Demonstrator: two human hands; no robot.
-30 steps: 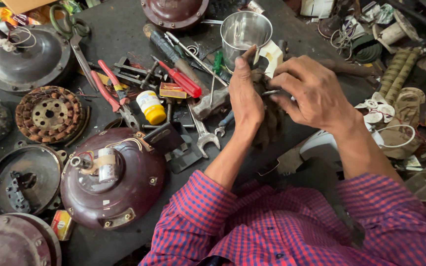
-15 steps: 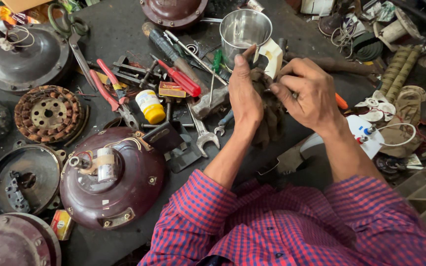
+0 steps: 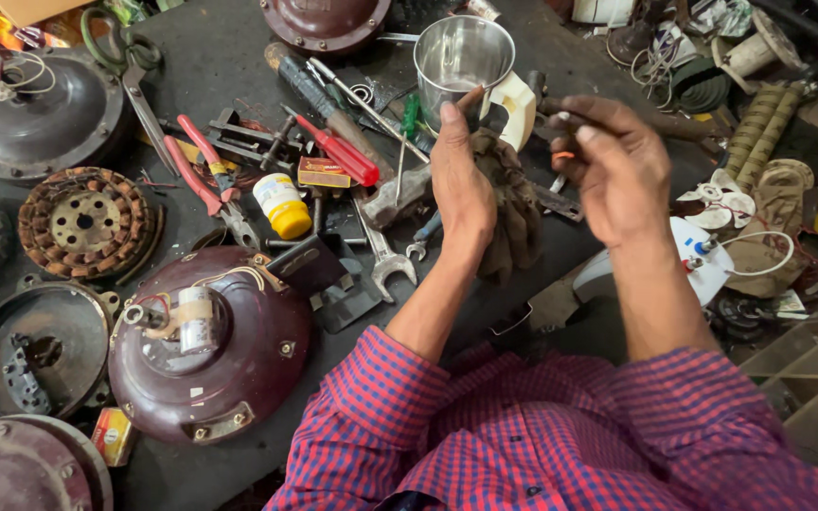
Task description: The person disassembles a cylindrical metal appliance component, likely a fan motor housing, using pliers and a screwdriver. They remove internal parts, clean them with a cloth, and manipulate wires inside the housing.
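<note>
That grubby brown rag (image 3: 513, 203) is hanging bunched up from the left hand (image 3: 461, 180), drooping just above the worktop (image 3: 220, 57).

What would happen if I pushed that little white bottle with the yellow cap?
The white bottle with the yellow cap lies on its side, and it looks round, so it would probably roll a little. It likely stops fast, since the red-handled pliers and a red screwdriver crowd it. It looks like small plastic, so probably light.

Left hand (image 3: 461, 185) and right hand (image 3: 617, 170) raised, fingers curled, forearms converging.
</note>
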